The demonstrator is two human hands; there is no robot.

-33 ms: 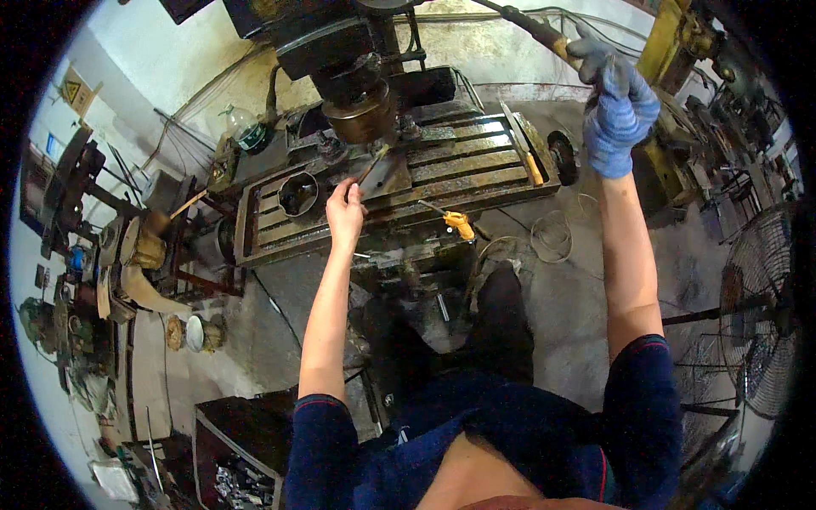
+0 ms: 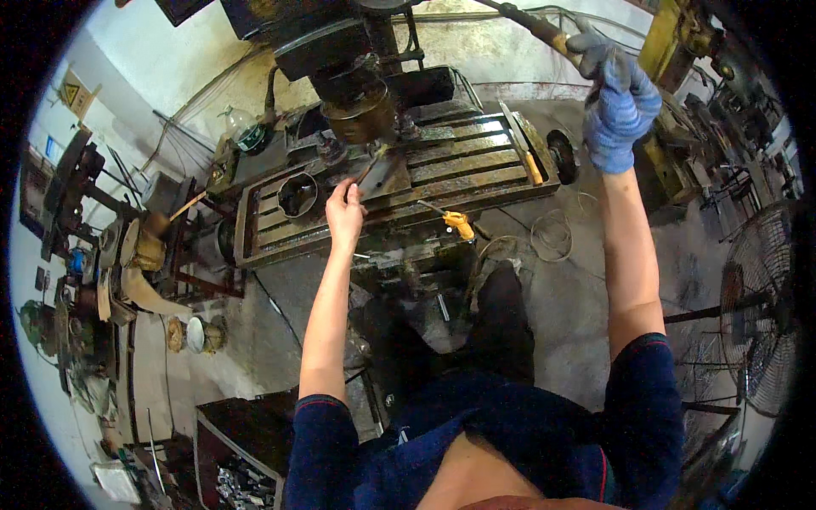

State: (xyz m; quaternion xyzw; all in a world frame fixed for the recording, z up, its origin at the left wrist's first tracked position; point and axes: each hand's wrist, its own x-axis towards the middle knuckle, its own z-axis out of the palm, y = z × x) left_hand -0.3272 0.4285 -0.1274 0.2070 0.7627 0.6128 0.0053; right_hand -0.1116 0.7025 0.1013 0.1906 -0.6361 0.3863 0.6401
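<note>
Your bare left hand (image 2: 344,211), over the near edge of the slotted table (image 2: 459,174), pinches a thin stick (image 2: 369,172), its tip above the table's middle. Your gloved right hand (image 2: 620,109), beyond the table's right end, is wrapped around a lever handle (image 2: 557,41). A round pan (image 2: 313,206) occupies the table's left part.

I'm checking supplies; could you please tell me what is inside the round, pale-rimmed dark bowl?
The bowl holds blackish contents, too dark to identify; whatever lies beneath them is covered.
</note>
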